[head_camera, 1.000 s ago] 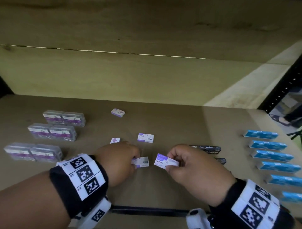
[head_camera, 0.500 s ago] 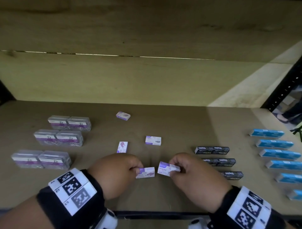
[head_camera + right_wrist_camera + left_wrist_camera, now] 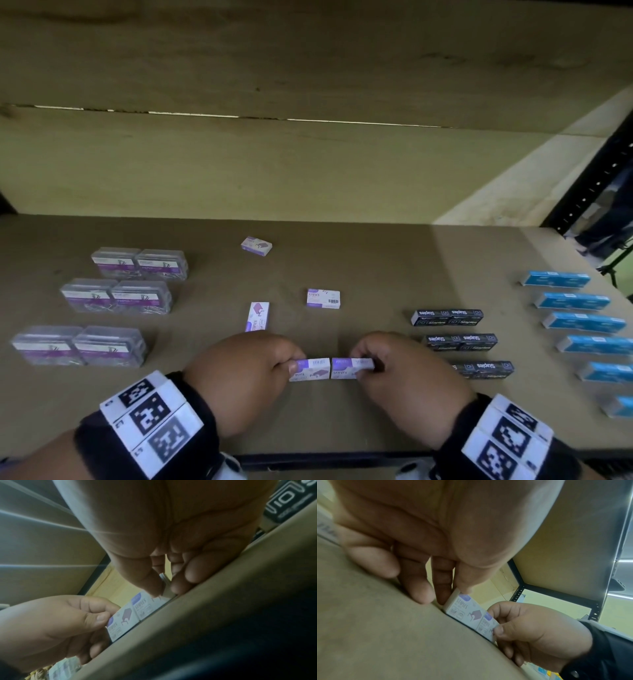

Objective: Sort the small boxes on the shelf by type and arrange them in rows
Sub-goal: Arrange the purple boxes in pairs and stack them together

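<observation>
Two small white-and-purple staples boxes lie end to end on the shelf near its front edge. My left hand [image 3: 291, 365] pinches the left box [image 3: 313, 370] by its left end, thumb and finger on it [image 3: 465, 609]. My right hand [image 3: 368, 366] pinches the right box [image 3: 347, 368] by its right end [image 3: 149, 604]. The two boxes touch at their inner ends. Three more of the same white-and-purple boxes lie loose behind: one [image 3: 257, 316] just beyond my left hand, one [image 3: 323, 298] in the middle, one [image 3: 256, 245] farther back.
Clear plastic boxes with purple labels [image 3: 116, 296] stand in three pairs at the left. Black staples boxes [image 3: 447, 317] form three rows right of my right hand. Blue boxes [image 3: 572, 301] run in a column at far right. A black shelf upright [image 3: 589, 185] stands at the right.
Both hands have brought their boxes together: a gap lay between the boxes before, and now their ends touch in a line. The right box has come down flat onto the shelf.
</observation>
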